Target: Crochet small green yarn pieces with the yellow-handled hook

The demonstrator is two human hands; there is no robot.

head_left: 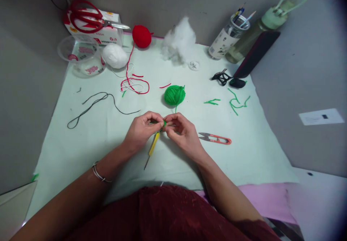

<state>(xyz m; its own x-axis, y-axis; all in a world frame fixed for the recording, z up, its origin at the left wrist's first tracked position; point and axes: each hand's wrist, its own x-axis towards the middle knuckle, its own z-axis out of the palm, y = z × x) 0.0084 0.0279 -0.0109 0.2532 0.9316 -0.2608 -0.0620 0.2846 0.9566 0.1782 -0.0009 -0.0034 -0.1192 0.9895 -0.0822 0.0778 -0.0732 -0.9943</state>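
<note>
Between both hands' fingers (pixel 159 122), green yarn (pixel 163 124) mostly hidden.

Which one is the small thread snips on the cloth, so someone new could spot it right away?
Start at the pale green cloth covering the table and find the person's right hand near its middle. Just right of that hand, apart from it, the thread snips lie flat. Unlike the big red scissors on the box at the far left, they are small, with orange-red handles and short grey blades.

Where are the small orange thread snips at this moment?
In the head view, the orange thread snips lie on the pale green mat, just right of the right hand, below the green yarn ball.
</note>
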